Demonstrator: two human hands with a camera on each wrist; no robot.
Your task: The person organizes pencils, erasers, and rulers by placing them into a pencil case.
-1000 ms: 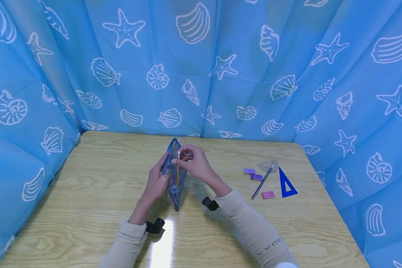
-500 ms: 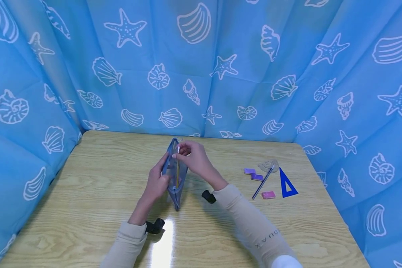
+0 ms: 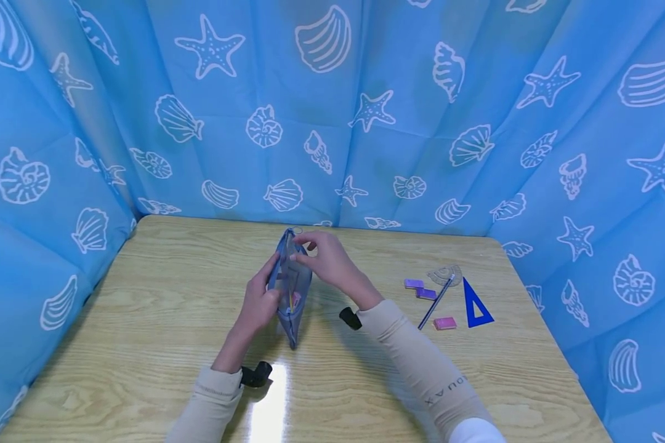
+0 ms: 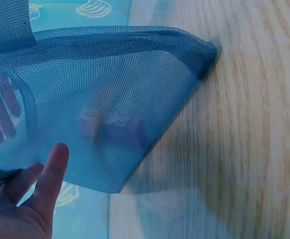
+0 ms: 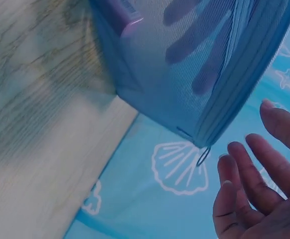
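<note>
A blue mesh zip pouch (image 3: 303, 286) stands on the table with its mouth spread. My left hand (image 3: 259, 303) grips its left side; in the left wrist view, fingers of that hand (image 4: 35, 199) show at the lower left. Just over the mouth is my right hand (image 3: 328, 261), fingers loosely bent and holding nothing. The right wrist view shows this right hand (image 5: 264, 184) apart from the pouch. Inside lie a pencil (image 3: 290, 301), mostly hidden, and a small pink piece (image 3: 296, 298). A purple-pink block (image 5: 122, 17) shows blurred through the mesh.
To the right on the wooden table (image 3: 161, 307) lie two purple erasers (image 3: 425, 294), a pink eraser (image 3: 444, 323), a dark pencil (image 3: 435, 303), a clear protractor (image 3: 446, 274) and a blue set square (image 3: 471, 314). A shell-print curtain (image 3: 321, 98) surrounds the back and sides.
The yellow pencil, pinched upright by my right hand before, has dropped into the pouch. My right fingers have spread. My left hand keeps its hold on the pouch.
</note>
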